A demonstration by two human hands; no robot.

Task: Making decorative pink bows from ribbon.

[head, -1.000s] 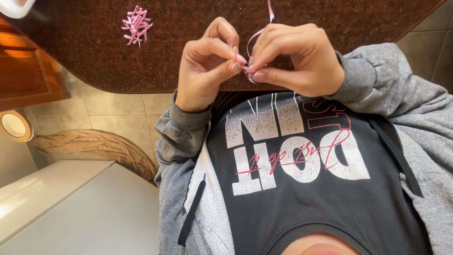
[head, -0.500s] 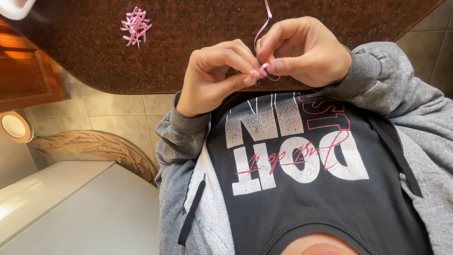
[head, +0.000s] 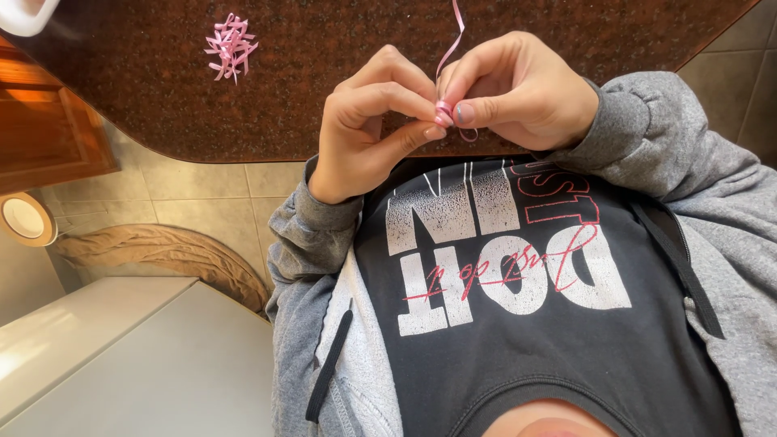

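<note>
Both my hands are raised in front of my chest, fingertips meeting on a thin pink ribbon (head: 443,112). My left hand (head: 368,133) pinches a small loop of it between thumb and forefinger. From the other side, my right hand (head: 522,89) grips the same loop with thumb and fingers. The ribbon's free length (head: 456,28) runs up over the dark speckled stone tabletop (head: 340,57) and out of the top of the frame. A short tail curls below my right fingertips.
A small bundle of pink ribbon pieces (head: 231,44) lies on the tabletop at upper left, near a white object (head: 23,12) in the corner. A wooden cabinet (head: 48,133), tiled floor (head: 202,190), a brown curved object (head: 162,251) and a white appliance top (head: 121,356) are on the left.
My hands have drawn closer together and the ribbon has been folded down into a small tight loop between the fingertips. The ribbon bundle on the table has not moved.
</note>
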